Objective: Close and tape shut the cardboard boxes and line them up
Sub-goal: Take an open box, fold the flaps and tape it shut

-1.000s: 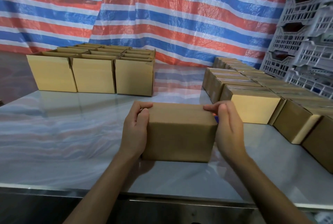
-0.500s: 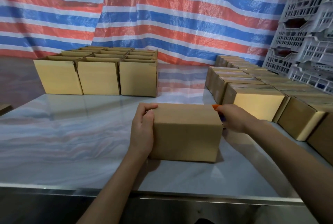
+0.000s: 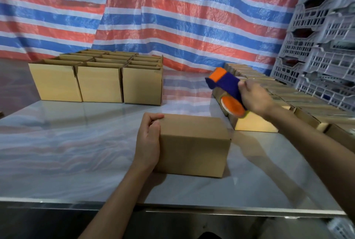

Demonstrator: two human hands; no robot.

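A closed brown cardboard box (image 3: 194, 146) lies on the steel table in front of me. My left hand (image 3: 148, 142) holds its left end, fingers curled over the top edge. My right hand (image 3: 254, 98) grips a blue and orange tape dispenser (image 3: 227, 92), raised in the air above and to the right of the box. An orange-cored tape roll hangs at the dispenser's lower end. The box's top seam is hidden from this angle.
Open cardboard boxes (image 3: 99, 83) stand in rows at the back left of the table (image 3: 76, 142). Closed boxes (image 3: 255, 123) lie in rows along the right. White plastic crates (image 3: 322, 46) are stacked at far right. A striped tarp with a sign hangs behind.
My right hand left the box's right end, picked up the tape dispenser from behind the box and lifted it up to the right. The left hand stayed on the box.
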